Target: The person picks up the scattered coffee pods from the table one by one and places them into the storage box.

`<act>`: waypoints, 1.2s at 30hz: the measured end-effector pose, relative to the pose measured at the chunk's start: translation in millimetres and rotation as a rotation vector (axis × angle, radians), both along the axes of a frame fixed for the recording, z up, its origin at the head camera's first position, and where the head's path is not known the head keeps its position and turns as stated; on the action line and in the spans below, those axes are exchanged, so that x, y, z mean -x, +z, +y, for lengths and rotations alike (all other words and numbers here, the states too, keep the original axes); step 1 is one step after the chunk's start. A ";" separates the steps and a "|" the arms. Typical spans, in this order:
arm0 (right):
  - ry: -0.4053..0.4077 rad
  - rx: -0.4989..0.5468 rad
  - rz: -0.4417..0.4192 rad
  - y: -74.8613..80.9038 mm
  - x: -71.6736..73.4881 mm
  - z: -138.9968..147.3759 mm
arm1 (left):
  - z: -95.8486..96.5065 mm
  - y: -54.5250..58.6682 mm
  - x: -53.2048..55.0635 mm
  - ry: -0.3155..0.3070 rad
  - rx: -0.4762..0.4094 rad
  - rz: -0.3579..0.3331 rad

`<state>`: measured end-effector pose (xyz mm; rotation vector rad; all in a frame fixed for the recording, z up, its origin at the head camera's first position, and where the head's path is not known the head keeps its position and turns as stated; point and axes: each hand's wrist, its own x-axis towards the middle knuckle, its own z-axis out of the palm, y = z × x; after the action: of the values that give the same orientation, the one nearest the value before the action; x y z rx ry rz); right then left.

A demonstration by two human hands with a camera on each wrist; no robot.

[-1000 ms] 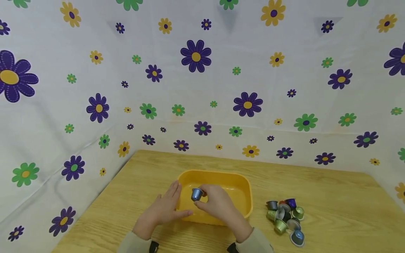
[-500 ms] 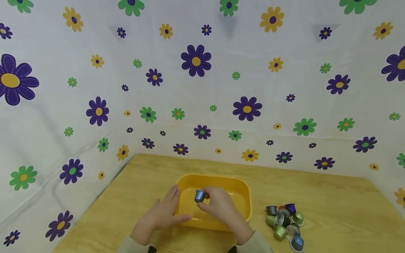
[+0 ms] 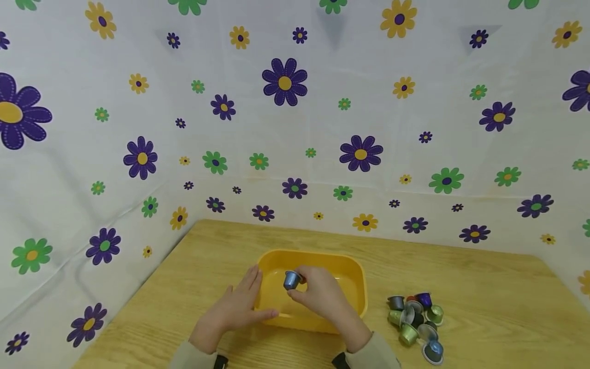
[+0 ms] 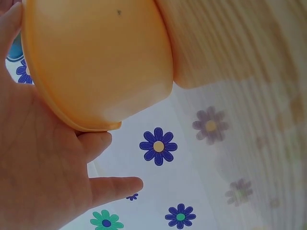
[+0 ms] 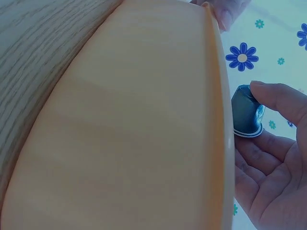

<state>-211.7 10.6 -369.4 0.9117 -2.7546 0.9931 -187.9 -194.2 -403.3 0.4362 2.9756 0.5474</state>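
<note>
A yellow plastic tub stands on the wooden table in front of me. My left hand rests against its near left corner, fingers straight along the left side and thumb lying at the front rim. In the left wrist view, the palm side of that hand is up against the tub's edge. Over the tub, my right hand pinches a blue coffee capsule between thumb and fingers. The right wrist view has the shiny blue capsule just past the rim, thumb on its narrow end, fingers at its flanged end.
Right of the tub lies a loose pile of coffee capsules, several of them green, silver, dark or purple. One blue capsule sits at the pile's near end. A flower-printed cloth hangs behind the wooden table.
The right hand, with the blue capsule in its pinch, has shifted slightly to the right over the tub, and the capsule's tilt differs a little. The left hand stays at the corner.
</note>
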 end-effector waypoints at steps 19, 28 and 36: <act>0.025 -0.008 -0.006 -0.9 -0.5 -3.7 | 0.5 -0.4 1.2 0.000 0.005 0.005; 0.012 -0.022 -0.043 -0.8 -1.7 -4.1 | 0.6 0.0 1.5 -0.004 -0.004 -0.007; 0.005 -0.007 -0.022 1.8 -6.0 3.7 | 0.4 0.2 -0.2 0.005 0.008 -0.024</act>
<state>-205.7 14.3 -367.6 0.9148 -2.7767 1.0014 -187.7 -193.8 -403.0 0.4191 2.9561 0.5378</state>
